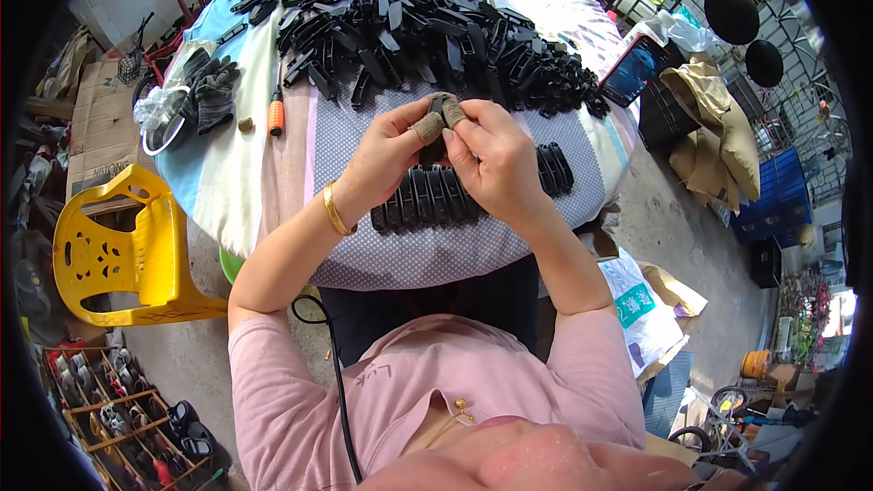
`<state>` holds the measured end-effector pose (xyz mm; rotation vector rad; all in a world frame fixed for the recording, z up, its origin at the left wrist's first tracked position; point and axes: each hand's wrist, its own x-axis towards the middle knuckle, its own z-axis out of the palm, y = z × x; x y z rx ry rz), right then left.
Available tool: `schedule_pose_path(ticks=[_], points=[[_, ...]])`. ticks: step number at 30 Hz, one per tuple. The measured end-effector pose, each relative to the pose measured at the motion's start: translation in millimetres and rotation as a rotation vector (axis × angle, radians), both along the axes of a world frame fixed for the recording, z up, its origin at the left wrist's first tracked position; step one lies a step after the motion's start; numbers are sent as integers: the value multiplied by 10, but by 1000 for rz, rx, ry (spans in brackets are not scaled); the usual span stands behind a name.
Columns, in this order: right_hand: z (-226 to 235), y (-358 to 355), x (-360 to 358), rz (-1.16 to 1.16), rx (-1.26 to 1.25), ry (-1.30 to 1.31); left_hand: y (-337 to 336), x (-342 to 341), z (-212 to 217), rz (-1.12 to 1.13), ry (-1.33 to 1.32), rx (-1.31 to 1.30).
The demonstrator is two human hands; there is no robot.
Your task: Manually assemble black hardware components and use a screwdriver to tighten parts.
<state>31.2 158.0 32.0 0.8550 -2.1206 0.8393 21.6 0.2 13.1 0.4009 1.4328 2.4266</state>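
Above the middle of the table, my left hand (386,151) and my right hand (499,160) meet, both closed on a small black plastic part (437,107). The fingers cover most of it, so its full shape is hidden. Brown cloth or tape wraps some fingertips. Just below the hands, a row of black plastic pieces (427,206) stands side by side, partly behind my right hand. Beyond my fingers lies a large heap of loose black plastic parts (400,32).
An orange-handled screwdriver (276,116) and dark gloves (215,95) lie on the cloth-covered table (364,265) at left. A phone (634,71) stands by the right edge. A yellow plastic chair (153,250) is on the left; a blue crate (773,195) sits at right.
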Motion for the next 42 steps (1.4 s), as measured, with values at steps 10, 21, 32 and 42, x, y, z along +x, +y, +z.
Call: schedule_pose_path(ticks=[10,21,32,42], points=[[-5,93,10,161,-44,-129,-223,-29,139,48,332,-548],[-423,1365,-644,-362,100,-377,-762,307,-50,22,-160,-789],[-597,1102,-940,-401,418,-438,-859,370,-127,1,-253,-621],[-553,1110,-1020,-362,386,-478,-921,265,-56,21,-102,-979]])
